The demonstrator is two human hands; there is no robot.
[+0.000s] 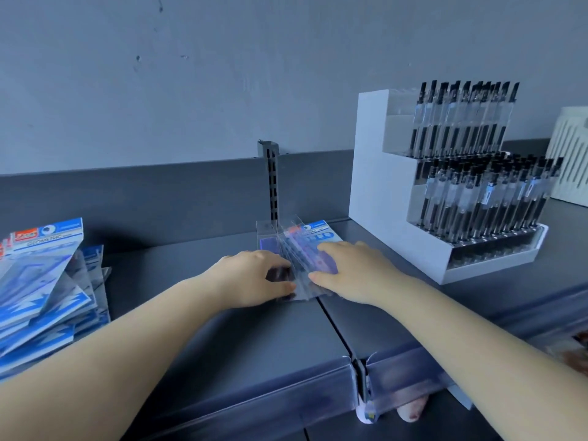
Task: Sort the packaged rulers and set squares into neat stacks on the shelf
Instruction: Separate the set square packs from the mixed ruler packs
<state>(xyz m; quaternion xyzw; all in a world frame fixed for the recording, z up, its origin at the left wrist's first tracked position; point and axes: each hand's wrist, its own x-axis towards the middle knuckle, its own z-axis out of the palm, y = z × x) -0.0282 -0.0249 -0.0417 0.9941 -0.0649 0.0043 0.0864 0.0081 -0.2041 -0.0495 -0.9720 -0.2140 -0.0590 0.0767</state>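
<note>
Several clear-sleeved ruler packs (299,249) lie fanned and overlapping at the middle of the shelf (197,281), right over the seam between 2 shelf panels and just in front of the slotted upright (273,179); a blue-headed card shows at the back of the fan. The left hand (251,278) sits at the near left corner of the fan with its fingers curled down and thumb tucked under the edge, pinching the packs. The right hand (353,272) lies flat over the right side, fingers straight and pressing the sleeves down. These packs look light, thin and flat, stiff along their length because of the rulers inside, yet sheathed in glossy film that will likely slide pack on pack, which would explain the splay. A sound hold would be on the 2 long edges, squeezing inward to square them, rather than on the slick faces; the hanging tabs at the top look flimsy. Well apart at the far left, a slumped heap of blue geometry sets (41,281) leans untidily, still unsorted. To the right stands a white tiered pen display (381,186) full of black pens, near the fan but not touching it. A pale slatted object shows at the far right edge.
</note>
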